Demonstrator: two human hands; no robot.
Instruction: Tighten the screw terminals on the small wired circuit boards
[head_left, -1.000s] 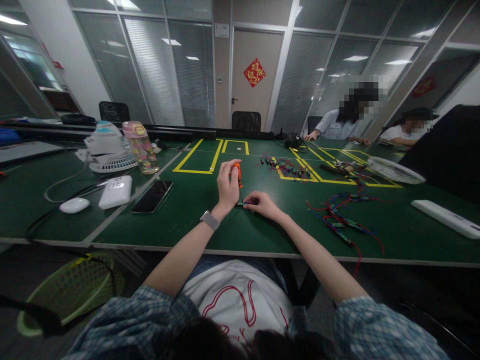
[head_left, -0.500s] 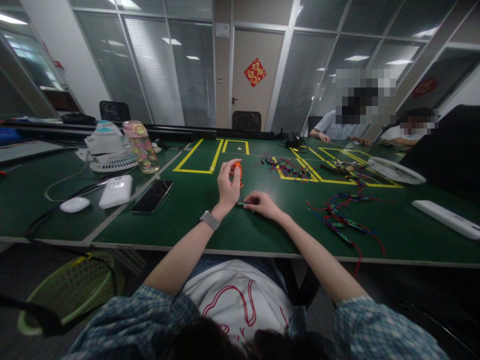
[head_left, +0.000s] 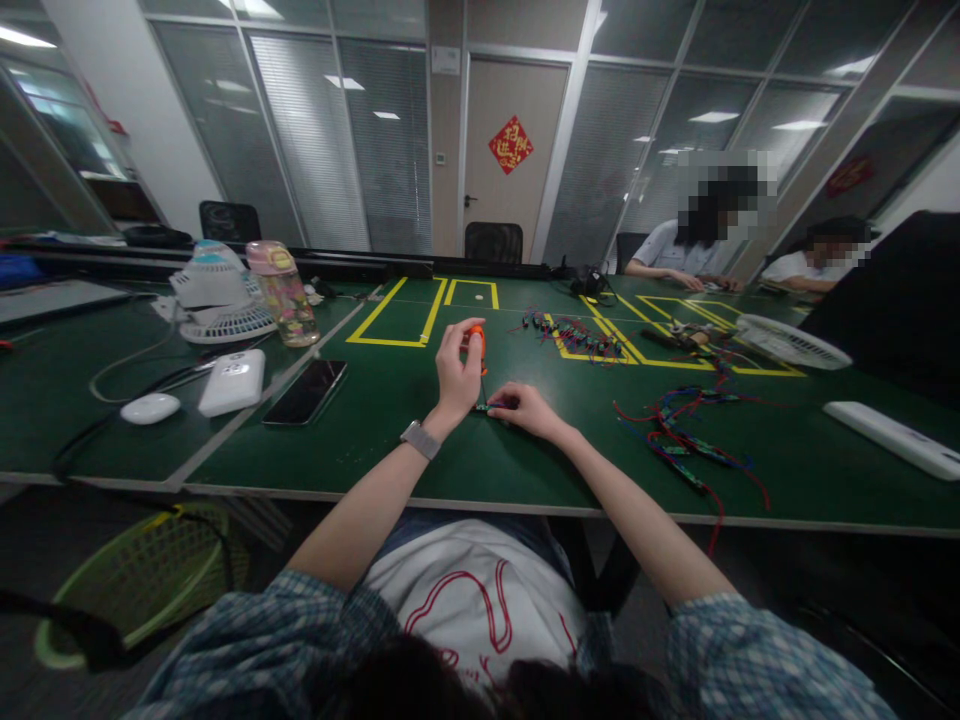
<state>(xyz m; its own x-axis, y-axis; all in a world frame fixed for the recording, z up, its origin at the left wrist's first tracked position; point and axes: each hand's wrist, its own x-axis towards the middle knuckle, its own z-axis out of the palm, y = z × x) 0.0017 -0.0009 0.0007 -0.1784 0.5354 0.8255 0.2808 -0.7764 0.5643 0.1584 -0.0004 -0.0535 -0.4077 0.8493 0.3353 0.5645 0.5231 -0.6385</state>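
Observation:
My left hand (head_left: 455,375) is closed around an orange-handled screwdriver (head_left: 476,343), held upright with its thin shaft pointing down at a small green part (head_left: 486,407) on the green table (head_left: 420,455). My right hand (head_left: 523,406) lies just right of the tip, its fingers pinched on that small part and pressing it to the table. A grey watch sits on my left wrist.
A phone (head_left: 305,392), white power bank (head_left: 232,382), white case (head_left: 150,408), pink bottle (head_left: 283,294) and fan (head_left: 216,296) lie to the left. Bundles of red and blue wires (head_left: 686,430) lie to the right. Two other people sit at the far right. A green basket (head_left: 142,580) stands below the table edge.
My left fingers have shifted slightly on the screwdriver handle, which turned a little. My right hand has stayed on the small part. The person at the far right moved a forearm.

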